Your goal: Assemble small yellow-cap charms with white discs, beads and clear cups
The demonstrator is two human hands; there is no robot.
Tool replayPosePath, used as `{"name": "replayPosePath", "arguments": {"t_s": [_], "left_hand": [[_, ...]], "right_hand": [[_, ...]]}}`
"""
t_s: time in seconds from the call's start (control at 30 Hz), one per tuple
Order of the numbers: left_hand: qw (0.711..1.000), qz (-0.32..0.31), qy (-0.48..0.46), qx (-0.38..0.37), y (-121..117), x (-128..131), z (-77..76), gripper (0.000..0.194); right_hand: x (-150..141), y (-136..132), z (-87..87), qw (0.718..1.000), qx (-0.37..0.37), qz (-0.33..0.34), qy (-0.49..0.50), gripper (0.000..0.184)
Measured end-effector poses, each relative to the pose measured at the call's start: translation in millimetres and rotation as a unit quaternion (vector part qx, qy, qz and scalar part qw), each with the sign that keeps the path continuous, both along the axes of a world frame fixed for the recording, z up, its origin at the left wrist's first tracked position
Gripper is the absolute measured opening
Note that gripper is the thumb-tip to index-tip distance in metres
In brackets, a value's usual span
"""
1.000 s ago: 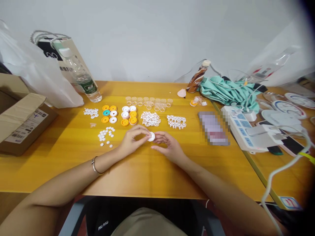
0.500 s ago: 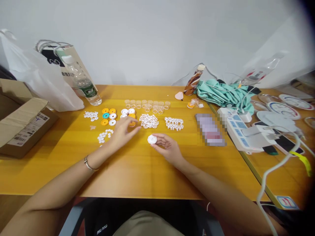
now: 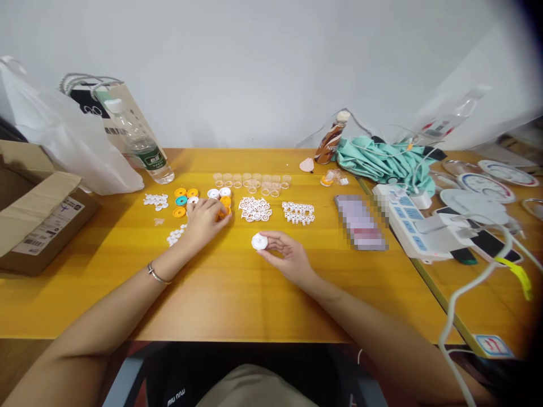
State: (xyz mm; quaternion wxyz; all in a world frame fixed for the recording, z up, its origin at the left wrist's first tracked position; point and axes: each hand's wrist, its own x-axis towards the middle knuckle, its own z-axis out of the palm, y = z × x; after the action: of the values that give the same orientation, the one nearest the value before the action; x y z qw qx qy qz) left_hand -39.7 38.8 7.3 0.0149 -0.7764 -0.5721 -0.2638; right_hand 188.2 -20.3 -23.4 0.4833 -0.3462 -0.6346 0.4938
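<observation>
In the head view, my right hand (image 3: 288, 254) pinches a white round cap (image 3: 259, 241) by its edge, above the middle of the table. My left hand (image 3: 206, 221) is over the group of round caps, its thumb and fingertips closed around an orange cap (image 3: 223, 213). Another orange cap (image 3: 225, 200) and white caps (image 3: 213, 193) lie just beyond the fingers. Left of that hand are more orange caps (image 3: 180, 211) and a teal cap (image 3: 181, 200). White lattice-like pieces (image 3: 255, 209) lie between the hands, farther back.
Small clear cups (image 3: 253, 184) stand in rows behind. White toothed pieces (image 3: 298, 212), a phone (image 3: 360, 222) and a power strip (image 3: 407, 223) lie to the right. A water bottle (image 3: 150, 152), a cardboard box (image 3: 46, 226) and small white discs (image 3: 155, 201) are left.
My left hand has moved left and down onto the caps, and its fingers have closed around an orange one. The right hand still holds the white cap in nearly the same place.
</observation>
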Motion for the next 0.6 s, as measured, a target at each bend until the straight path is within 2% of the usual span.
{"name": "replayPosePath", "arguments": {"t_s": [0.1, 0.17, 0.3, 0.37, 0.43, 0.5, 0.6], "left_hand": [[0.994, -0.047, -0.101, -0.023, -9, 3, 9.7, 0.012], [0.963, -0.117, -0.227, -0.089, -18, 8, 16.6, 0.015], [0.827, -0.223, -0.441, -0.269, -40, 22, 25.5, 0.025], [0.761, -0.242, -0.505, -0.328, -49, 28, 27.2, 0.029], [0.713, -0.248, -0.55, -0.358, -56, 32, 27.4, 0.033], [0.691, -0.249, -0.574, -0.361, -59, 35, 26.0, 0.036], [0.701, -0.247, -0.569, -0.351, -60, 35, 22.3, 0.032]], "right_hand": [[1, 0, 2.8, 1.0, -0.002, -0.006, 0.0, 0.035], [2, 0, 6.0, 1.0, -0.002, -0.008, 0.003, 0.035], [4, -2, 13.3, 1.0, 0.003, -0.004, 0.021, 0.035], [4, -4, 16.9, 0.999, 0.006, -0.001, 0.033, 0.035], [5, -6, 20.2, 0.999, 0.011, 0.004, 0.045, 0.036], [6, -8, 23.0, 0.998, 0.018, 0.007, 0.055, 0.036], [8, -9, 25.9, 0.998, 0.028, 0.006, 0.063, 0.037]]}}
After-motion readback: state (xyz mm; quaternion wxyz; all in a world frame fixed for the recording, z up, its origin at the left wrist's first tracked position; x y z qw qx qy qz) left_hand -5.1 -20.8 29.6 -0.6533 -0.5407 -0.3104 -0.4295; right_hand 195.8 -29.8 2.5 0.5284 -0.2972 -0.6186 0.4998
